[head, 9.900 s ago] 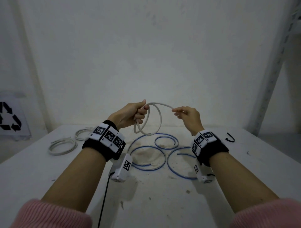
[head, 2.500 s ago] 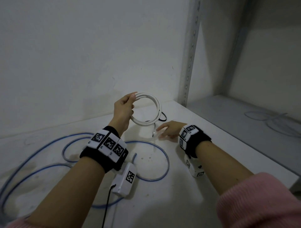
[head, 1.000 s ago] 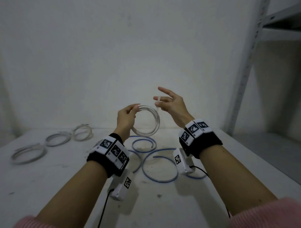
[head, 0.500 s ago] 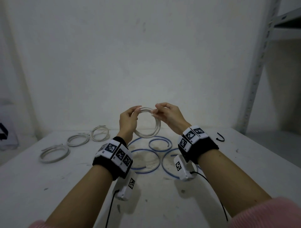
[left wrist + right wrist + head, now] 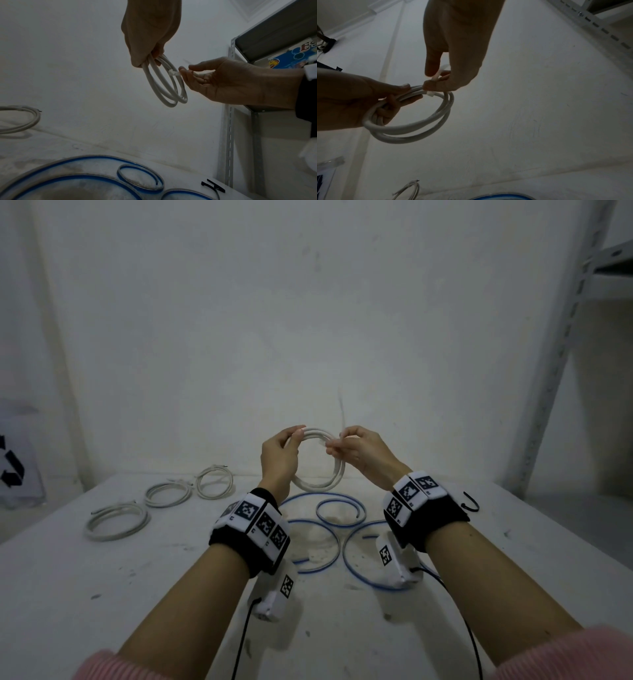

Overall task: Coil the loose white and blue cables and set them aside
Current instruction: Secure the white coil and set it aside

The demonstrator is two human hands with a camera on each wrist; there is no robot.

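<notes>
A white cable coil (image 5: 317, 486) is held upright above the table. My left hand (image 5: 291, 440) grips its left side, fingers curled round the strands (image 5: 159, 93). My right hand (image 5: 337, 441) pinches a pale zip tie (image 5: 341, 409) at the coil's upper right; the tie's tail sticks up above the fingers. In the wrist views the tie (image 5: 173, 73) wraps the strands, pinched between thumb and fingertips (image 5: 436, 75). The blue cable (image 5: 339, 508) lies in loose loops on the table under both hands.
Three tied white coils (image 5: 118, 522), (image 5: 168, 494), (image 5: 214, 482) lie in a row at the table's back left. A black tie (image 5: 469, 503) lies at the back right. A metal shelf upright (image 5: 561, 337) stands on the right, a wall behind.
My right hand came down from its raised pose to the coil's upper right and now pinches the tie there, its tail pointing up. My left hand has kept holding the coil.
</notes>
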